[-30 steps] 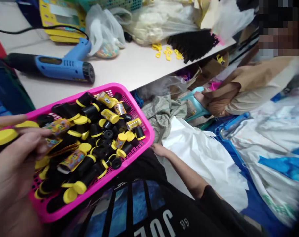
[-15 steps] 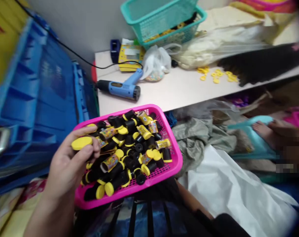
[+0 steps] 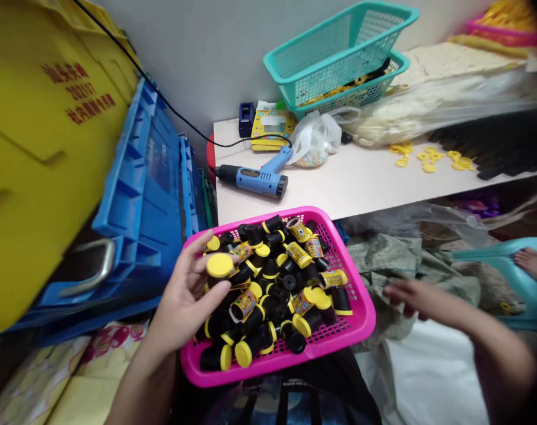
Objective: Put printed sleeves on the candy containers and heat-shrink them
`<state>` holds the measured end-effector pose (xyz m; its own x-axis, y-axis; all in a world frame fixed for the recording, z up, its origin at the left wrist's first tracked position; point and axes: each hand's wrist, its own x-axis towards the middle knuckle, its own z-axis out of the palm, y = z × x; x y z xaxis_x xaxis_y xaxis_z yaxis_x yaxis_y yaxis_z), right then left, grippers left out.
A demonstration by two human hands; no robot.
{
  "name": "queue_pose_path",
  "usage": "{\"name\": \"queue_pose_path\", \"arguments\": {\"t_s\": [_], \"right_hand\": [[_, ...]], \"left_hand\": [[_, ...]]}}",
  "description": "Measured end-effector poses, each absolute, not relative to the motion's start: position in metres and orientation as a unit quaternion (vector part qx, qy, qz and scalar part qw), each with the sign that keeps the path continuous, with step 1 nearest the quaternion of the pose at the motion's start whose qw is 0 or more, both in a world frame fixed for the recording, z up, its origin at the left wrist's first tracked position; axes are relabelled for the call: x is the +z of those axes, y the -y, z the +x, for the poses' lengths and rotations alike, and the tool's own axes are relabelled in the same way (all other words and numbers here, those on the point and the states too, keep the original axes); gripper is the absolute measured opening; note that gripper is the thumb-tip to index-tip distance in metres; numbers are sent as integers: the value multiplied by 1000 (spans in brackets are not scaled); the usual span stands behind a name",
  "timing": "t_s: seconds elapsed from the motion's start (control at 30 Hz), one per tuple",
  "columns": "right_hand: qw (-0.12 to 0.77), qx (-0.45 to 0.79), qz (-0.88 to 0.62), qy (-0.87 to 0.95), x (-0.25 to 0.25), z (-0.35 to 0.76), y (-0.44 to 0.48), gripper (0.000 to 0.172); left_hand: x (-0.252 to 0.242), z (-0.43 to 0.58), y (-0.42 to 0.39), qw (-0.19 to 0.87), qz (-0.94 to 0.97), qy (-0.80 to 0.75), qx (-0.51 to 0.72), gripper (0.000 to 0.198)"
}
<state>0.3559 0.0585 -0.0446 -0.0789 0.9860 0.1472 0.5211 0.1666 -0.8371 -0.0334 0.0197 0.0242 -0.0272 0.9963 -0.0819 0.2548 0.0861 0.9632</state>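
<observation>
My left hand [image 3: 196, 289] is closed round a small black tube with a round yellow cap [image 3: 220, 265], cap facing up, over the left side of a pink basket [image 3: 364, 307]. The basket sits on my lap. It is filled with small black tubes with yellow caps [image 3: 252, 347], jumbled together, some wrapped in colourful printed labels [image 3: 245, 304]. My right hand [image 3: 412, 297] hovers to the right of the basket, apart from it, fingers stretched out with nothing visible in them.
A blue heat gun [image 3: 259, 180] lies on the white table [image 3: 339, 188]. Behind it are a tape dispenser [image 3: 246, 120], a plastic bag [image 3: 316, 140] and stacked teal baskets [image 3: 277, 68]. Yellow rings [image 3: 429, 158] lie farther right. Blue crates [image 3: 139, 159] stand left; a foot rests on a teal stool [image 3: 516, 274].
My right hand has come into view from the right. The view has shifted left, so things sit farther right and lower. My left hand still holds the capped tube.
</observation>
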Motion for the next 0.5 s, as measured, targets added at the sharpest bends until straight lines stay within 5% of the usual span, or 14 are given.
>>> {"name": "queue_pose_path", "arguments": {"t_s": [0.07, 0.13, 0.23, 0.37, 0.5], "right_hand": [[284, 328, -505, 746, -13, 342, -71, 20], [285, 318, -453, 783, 14, 300, -76, 23], [244, 410, -329, 815, 25, 222, -70, 61], [370, 433, -389, 724, 3, 185, -61, 33], [478, 469, -504, 545, -15, 213, -63, 24]], "left_hand": [[21, -24, -19, 432, 576, -588, 368, 81], [17, -10, -18, 392, 634, -578, 332, 82], [14, 1, -17, 316, 721, -532, 313, 75], [18, -26, -20, 261, 740, -540, 305, 67], [20, -63, -21, 151, 749, -571, 299, 20]]}}
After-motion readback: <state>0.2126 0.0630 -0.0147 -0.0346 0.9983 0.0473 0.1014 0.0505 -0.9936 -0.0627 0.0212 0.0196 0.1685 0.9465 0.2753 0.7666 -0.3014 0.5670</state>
